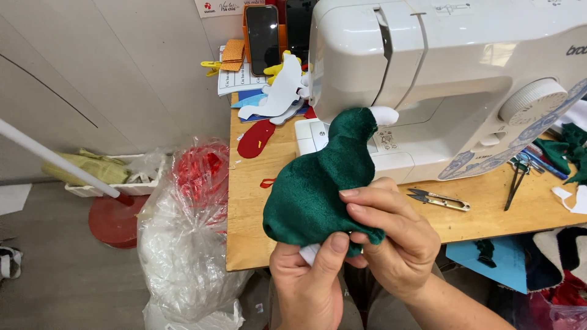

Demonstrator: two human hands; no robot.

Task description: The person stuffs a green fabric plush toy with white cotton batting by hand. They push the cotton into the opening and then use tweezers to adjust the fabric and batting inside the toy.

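The green plush (318,183) is held up over the table (251,208) edge, before the sewing machine (440,79), its lower end pinched by 2 hands, left hand (312,275) and right hand (391,238), with snips (439,199) nearby.

Both hands (348,250) pinching green fabric piece (318,183), white sewing machine (440,79) behind, wooden table (251,201)

Dark green plush fabric piece (318,183), sewn into a rounded pouch shape with narrow neck pointing up; white tip at top, white edge at bottom opening. Held upright above table edge.
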